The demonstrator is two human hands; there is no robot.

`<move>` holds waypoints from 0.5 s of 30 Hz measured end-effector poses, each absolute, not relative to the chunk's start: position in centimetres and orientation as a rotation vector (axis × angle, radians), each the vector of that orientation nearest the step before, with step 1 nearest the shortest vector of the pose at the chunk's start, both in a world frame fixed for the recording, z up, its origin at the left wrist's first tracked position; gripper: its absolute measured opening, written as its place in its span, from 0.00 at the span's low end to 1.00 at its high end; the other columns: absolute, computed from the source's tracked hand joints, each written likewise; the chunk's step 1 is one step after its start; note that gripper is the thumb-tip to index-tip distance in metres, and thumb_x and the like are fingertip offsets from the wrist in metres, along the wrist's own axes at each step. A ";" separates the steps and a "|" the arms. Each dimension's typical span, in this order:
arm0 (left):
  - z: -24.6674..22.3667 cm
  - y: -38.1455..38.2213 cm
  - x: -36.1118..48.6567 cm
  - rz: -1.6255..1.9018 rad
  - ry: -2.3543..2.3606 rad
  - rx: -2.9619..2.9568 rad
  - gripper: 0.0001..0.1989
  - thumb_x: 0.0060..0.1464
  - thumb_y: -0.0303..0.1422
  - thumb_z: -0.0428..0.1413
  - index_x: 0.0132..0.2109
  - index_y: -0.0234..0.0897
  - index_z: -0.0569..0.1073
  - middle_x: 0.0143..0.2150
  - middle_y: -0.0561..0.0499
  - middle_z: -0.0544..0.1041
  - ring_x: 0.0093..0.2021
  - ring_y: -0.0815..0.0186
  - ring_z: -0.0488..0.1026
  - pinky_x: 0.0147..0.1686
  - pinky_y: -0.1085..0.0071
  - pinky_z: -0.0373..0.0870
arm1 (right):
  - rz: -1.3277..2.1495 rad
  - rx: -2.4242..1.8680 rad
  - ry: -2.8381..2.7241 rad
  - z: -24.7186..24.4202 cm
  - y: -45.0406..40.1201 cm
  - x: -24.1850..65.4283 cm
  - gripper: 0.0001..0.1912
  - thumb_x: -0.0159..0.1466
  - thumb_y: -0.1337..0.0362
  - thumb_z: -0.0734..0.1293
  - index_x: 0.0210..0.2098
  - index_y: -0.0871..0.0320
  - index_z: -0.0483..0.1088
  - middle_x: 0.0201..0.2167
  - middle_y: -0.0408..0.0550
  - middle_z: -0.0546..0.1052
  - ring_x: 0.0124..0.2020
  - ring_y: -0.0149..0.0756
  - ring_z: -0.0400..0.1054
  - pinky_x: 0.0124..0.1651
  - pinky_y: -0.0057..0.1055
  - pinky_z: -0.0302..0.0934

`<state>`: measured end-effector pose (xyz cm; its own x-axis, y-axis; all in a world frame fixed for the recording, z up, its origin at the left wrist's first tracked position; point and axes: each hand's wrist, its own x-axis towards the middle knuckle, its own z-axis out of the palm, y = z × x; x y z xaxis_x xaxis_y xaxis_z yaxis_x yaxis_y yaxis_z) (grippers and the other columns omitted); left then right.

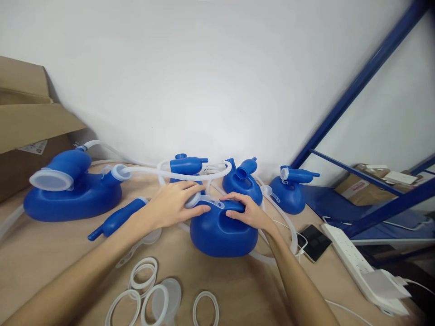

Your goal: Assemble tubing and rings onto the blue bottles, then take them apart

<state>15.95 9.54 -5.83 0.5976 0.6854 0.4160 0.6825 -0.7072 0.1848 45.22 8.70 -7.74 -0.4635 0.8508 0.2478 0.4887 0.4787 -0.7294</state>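
Observation:
A blue plastic urinal bottle [222, 237] rests on the table in front of me. My left hand [178, 203] curls over the translucent white cap [193, 200] at its neck, partly hiding it. A strap with holes [214, 202] runs from that cap toward my right hand [247, 210]. The right fingers wrap around the bottle's handle, with the thumb on its near side. Left of the bottle, a blue funnel-shaped piece [118, 219] lies beneath my left forearm. Close by is a loose translucent cap with a strap [149, 237], partly covered by that forearm.
Several white rings [206, 312] and a translucent disc [171, 294] lie at the front. A larger blue bottle [71, 201] with a hose [146, 170] stands left, beside a cardboard box [34, 122]. Other blue bottles [288, 199] line the wall. At right are a phone [314, 242] and power strip [356, 267].

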 end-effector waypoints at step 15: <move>-7.1 9.0 17.3 0.560 1.037 2.955 0.22 0.67 0.51 0.51 0.52 0.38 0.74 0.46 0.44 0.79 0.43 0.51 0.79 0.41 0.61 0.71 | 0.290 -1.596 -2.456 -4.5 4.1 40.5 0.30 0.70 0.37 0.63 0.63 0.47 0.71 0.51 0.52 0.83 0.53 0.55 0.77 0.52 0.47 0.67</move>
